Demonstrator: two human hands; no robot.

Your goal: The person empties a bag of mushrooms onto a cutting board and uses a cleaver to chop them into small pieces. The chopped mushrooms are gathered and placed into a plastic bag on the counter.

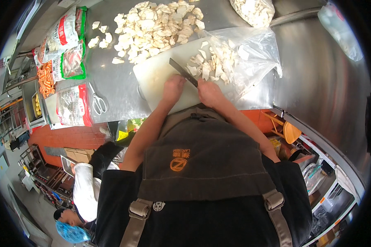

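Observation:
My right hand (211, 92) is closed round the handle of a kitchen knife (182, 71), its dark blade slanting to the upper left over a white cutting board (151, 77). My left hand (173, 88) rests at the board beside the blade, fingers curled; whether it holds a small piece is unclear. Cut pale pieces, possibly mushroom (205, 69), lie on the board right of the blade, some in the mouth of a clear plastic bag (259, 46). Beyond the board a large heap of bigger pale chunks (154, 27) is spread on the steel table (111, 77).
White-handled scissors (99, 103) and a printed food packet (72, 105) lie at the left, with more packets (71, 58) behind. A filled clear bag (255, 12) stands at the back. A steel wall (321, 74) borders the right. A person in a blue hair cover (72, 230) is at lower left.

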